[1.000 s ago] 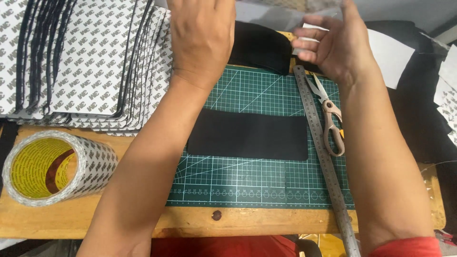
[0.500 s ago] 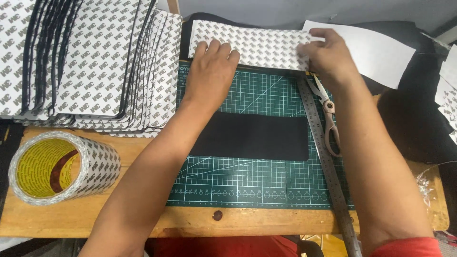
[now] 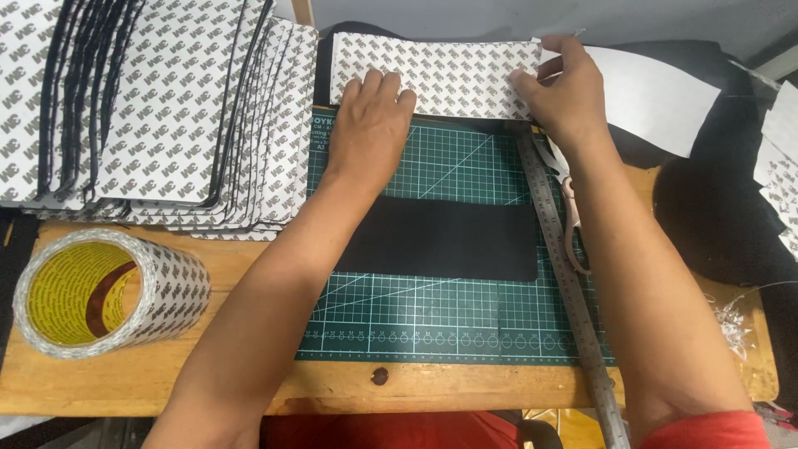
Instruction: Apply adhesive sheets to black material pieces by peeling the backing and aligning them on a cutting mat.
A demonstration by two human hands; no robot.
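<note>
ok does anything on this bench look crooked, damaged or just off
Mostly no. The steel ruler lies slanted across the green cutting mat, its lower end past the board's front edge. The scissors are partly hidden under the right forearm. Both hands, left and right, press the patterned sheet flat.

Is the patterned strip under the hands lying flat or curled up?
Flat: the patterned strip is spread at the cutting mat's far edge, left hand pressing it, right hand on its end.

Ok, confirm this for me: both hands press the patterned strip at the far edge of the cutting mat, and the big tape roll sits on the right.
Not quite. The head view shows the tape roll on the left. The left hand and right hand do press the patterned strip at the cutting mat's far edge.
</note>
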